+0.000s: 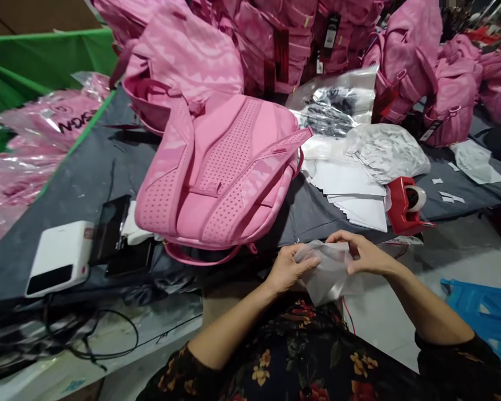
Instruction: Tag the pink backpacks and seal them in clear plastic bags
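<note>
Both of my hands hold a small clear plastic bag (332, 275) just in front of my body, below the table edge. My left hand (290, 267) pinches its left top corner, fingers closed on the film. My right hand (365, 253) grips the top right edge, fingers curled over it. A pink backpack (221, 172) lies back-side up on the grey table (87, 178) directly beyond my hands, its mesh padding and straps facing me.
A red tape dispenser (404, 206) stands right of the backpack, beside stacked white sheets (350, 192) and crumpled paper (386, 150). A white device (60, 256) and dark phone (108, 228) lie left. Several pink backpacks (404, 61) pile behind. Blue stool (484, 312) at right.
</note>
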A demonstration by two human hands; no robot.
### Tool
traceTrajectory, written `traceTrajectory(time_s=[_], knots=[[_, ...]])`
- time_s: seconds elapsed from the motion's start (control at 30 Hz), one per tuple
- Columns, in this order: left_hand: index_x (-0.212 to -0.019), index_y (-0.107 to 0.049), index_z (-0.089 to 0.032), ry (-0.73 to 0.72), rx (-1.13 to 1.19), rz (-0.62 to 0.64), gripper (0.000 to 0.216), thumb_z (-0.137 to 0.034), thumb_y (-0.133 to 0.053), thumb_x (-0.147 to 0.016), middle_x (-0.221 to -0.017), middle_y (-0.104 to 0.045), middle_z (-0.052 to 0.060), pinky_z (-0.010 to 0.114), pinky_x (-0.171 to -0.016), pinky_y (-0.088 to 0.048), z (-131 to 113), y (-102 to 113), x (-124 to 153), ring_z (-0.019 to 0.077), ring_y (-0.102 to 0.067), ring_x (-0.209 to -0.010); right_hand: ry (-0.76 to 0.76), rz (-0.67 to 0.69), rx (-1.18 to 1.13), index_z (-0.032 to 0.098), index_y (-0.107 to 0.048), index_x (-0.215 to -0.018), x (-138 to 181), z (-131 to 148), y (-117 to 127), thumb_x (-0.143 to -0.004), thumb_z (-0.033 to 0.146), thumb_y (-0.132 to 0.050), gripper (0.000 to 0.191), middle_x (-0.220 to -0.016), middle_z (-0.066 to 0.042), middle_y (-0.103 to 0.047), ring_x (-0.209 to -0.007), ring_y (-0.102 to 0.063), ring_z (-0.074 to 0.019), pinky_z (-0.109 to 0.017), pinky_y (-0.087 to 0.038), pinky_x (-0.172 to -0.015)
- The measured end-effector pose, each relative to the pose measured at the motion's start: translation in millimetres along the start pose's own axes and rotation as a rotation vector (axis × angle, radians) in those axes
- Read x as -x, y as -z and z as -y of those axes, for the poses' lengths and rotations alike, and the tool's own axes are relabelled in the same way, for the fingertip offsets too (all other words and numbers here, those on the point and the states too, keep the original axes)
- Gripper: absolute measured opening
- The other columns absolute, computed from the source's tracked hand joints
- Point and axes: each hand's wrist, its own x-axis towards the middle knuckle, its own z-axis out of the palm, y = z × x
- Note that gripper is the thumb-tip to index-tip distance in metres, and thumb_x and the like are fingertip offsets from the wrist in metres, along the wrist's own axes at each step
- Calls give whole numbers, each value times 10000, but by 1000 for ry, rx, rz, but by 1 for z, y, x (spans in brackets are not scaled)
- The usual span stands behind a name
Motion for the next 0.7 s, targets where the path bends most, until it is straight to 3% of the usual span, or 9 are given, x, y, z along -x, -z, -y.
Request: traceTrajectory(time_s=[0.07, 0.13, 0.2, 0.3, 0.37, 0.47, 0.53, 0.6, 0.7], knots=[[-864, -735, -134, -51, -4, -92, 429, -542, -806, -751, -719, -649, 3, 235, -617, -445, 3, 2, 7, 124, -556, -639, 32, -31, 25, 187, -675, -1079, -10, -6, -5, -557, 633, -918, 729, -882, -28, -679, -749, -603, -166, -247, -475, -632], [-953, -764, -169, -158, -82, -192, 347, -466, -805, -779, -839, -717, 24, 248, -705, -490, 7, 3, 15, 153, -625, -750, 37, -141, 28, 177, -709, -931, -23, -12, -17, -679, 622, -855, 532, -795, -29, -685, -689, -603, -157, -251, -479, -611], [-968, -780, -196, -286, -198, -312, 260, -422, -767, -840, -903, -747, 44, 271, -781, -519, 12, 7, 25, 177, -662, -839, 79, -263, 31, 174, -717, -799, -33, -16, -29, -798, 631, -754, 459, -692, -31, -678, -594, -586, -147, -253, -471, -558], [-921, -780, -205, -487, -413, -541, 198, -363, -664, -943, -850, -744, 54, 303, -825, -542, 26, 23, 50, 180, -675, -845, 232, -339, 140, 193, -778, -840, -39, -23, -39, -910, 570, -657, 402, -763, -67, -750, -650, -672, -181, -271, -537, -613], [-985, -764, -216, -549, -577, -744, 182, -321, -616, -976, -911, -745, 58, 329, -880, -544, 37, 36, 68, 182, -679, -901, 333, -263, 224, 215, -808, -978, -38, -27, -36, -966, 489, -606, 341, -920, -88, -794, -804, -741, -208, -279, -584, -735], [-1201, -695, -220, -449, -744, -962, 283, -371, -601, -981, -1151, -720, 97, 395, -1006, -508, 50, 49, 79, 219, -648, -1100, 400, -26, 296, 229, -794, -1141, -39, -29, -30, -1004, 388, -558, 317, -1079, -99, -792, -965, -759, -215, -278, -593, -859], [-1273, -651, -199, -339, -729, -962, 398, -444, -610, -962, -1245, -692, 127, 432, -1051, -479, 54, 52, 68, 253, -616, -1188, 389, 147, 337, 237, -786, -1174, -44, -24, -29, -1016, 354, -536, 318, -1071, -97, -793, -946, -760, -198, -265, -594, -848], [-1198, -683, -190, -253, -634, -929, 379, -463, -619, -943, -1215, -708, 128, 446, -1064, -457, 55, 52, 48, 273, -617, -1192, 396, 263, 364, 249, -802, -1136, -51, -15, -30, -1017, 369, -538, 313, -1063, -101, -787, -931, -752, -187, -259, -591, -836], [-956, -735, -193, -186, -397, -913, 285, -460, -647, -908, -973, -743, 86, 410, -987, -476, 49, 53, 27, 252, -665, -1011, 380, 246, 328, 237, -824, -1046, -57, -2, -25, -1006, 447, -559, 341, -1082, -115, -776, -970, -742, -206, -279, -594, -851]])
